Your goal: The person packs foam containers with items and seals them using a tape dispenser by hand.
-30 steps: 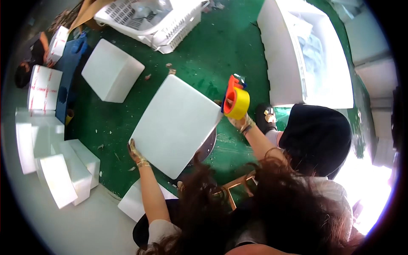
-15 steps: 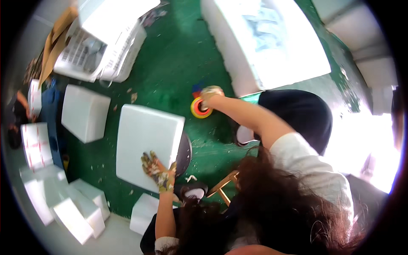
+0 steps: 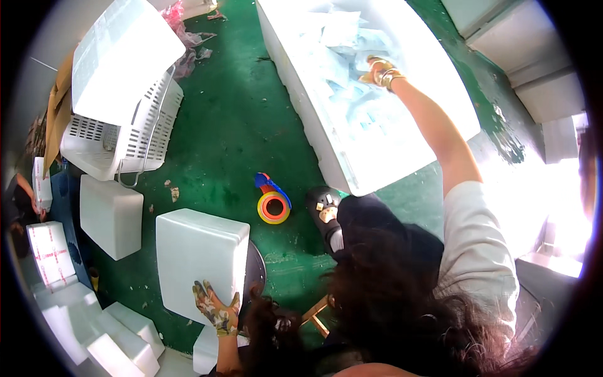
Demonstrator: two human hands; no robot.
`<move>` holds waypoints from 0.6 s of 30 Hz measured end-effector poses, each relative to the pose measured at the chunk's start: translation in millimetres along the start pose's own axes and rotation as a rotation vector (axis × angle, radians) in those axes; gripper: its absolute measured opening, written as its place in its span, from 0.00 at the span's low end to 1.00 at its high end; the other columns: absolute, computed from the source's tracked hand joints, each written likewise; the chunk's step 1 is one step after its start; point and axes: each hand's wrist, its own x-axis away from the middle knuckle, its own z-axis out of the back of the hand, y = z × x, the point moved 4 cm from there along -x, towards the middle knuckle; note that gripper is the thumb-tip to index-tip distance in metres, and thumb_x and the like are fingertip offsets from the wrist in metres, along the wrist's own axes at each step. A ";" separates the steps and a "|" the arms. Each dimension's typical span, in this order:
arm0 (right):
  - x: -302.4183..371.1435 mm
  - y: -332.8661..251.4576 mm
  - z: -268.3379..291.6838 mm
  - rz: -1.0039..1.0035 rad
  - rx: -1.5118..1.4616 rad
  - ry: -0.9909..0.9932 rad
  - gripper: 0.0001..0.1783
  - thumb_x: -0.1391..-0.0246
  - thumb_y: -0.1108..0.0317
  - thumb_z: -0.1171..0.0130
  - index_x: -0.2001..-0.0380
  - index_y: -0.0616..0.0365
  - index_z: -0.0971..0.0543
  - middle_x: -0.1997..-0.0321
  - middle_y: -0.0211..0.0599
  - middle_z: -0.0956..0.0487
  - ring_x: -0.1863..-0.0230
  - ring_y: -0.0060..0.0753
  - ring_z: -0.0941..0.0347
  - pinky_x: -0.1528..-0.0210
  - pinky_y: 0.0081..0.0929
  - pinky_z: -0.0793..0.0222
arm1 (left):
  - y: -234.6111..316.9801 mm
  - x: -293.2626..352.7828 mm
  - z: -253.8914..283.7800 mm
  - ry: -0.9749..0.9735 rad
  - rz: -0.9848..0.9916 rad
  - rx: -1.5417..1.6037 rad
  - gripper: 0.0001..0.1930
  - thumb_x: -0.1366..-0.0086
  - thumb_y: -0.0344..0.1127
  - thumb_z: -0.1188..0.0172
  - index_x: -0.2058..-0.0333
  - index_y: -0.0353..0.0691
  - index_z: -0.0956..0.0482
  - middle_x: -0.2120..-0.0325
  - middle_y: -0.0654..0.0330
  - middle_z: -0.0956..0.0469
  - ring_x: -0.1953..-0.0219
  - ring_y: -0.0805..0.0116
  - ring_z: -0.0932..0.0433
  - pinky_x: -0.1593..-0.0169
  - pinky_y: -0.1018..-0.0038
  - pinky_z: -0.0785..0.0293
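Observation:
My left hand, in a camouflage-patterned glove, lies with fingers spread on a white foam box. This box sits on a dark round stand, which shows only at its right side. My right hand, gloved too, reaches over a large white tub. Its thumb and fingers look apart, just above pale blue plastic packs heaped in the tub; contact cannot be made out. A tape dispenser with a yellow-rimmed roll and blue-and-red handle lies on the green floor between box and tub.
Another white box stands left, below a white slatted basket with a white box on top. Several white boxes crowd the lower left. Another person's hand shows at the left edge. My shoe is beside the tub.
My right hand has left the tape dispenser, which now lies on the floor, and has moved up and right over the tub. My left hand stays on the box. The view has shifted.

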 end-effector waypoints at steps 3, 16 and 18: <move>-40.4 -47.5 -24.9 -0.062 -0.199 -0.001 0.44 0.63 0.52 0.35 0.43 0.59 0.38 0.44 0.50 0.31 0.43 0.48 0.33 0.42 0.37 0.36 | 25.7 -12.8 25.9 -0.015 -0.076 -0.104 0.45 0.53 0.54 0.36 0.41 0.33 0.42 0.40 0.42 0.44 0.39 0.42 0.46 0.38 0.52 0.49; -119.9 14.8 -127.4 -0.020 -0.649 0.353 0.18 0.51 0.58 0.46 0.61 0.60 0.24 0.65 0.39 0.22 0.67 0.38 0.27 0.63 0.34 0.31 | -1.5 2.2 30.7 -0.061 0.016 -0.123 0.47 0.56 0.55 0.33 0.41 0.36 0.40 0.42 0.41 0.42 0.42 0.40 0.42 0.40 0.52 0.45; -67.2 -43.1 -27.1 0.095 -1.101 0.117 0.25 0.54 0.55 0.41 0.57 0.62 0.24 0.58 0.41 0.22 0.58 0.35 0.27 0.53 0.29 0.33 | -7.4 22.0 39.2 -0.056 0.053 -0.142 0.47 0.56 0.55 0.33 0.41 0.36 0.40 0.42 0.41 0.41 0.42 0.41 0.41 0.40 0.52 0.45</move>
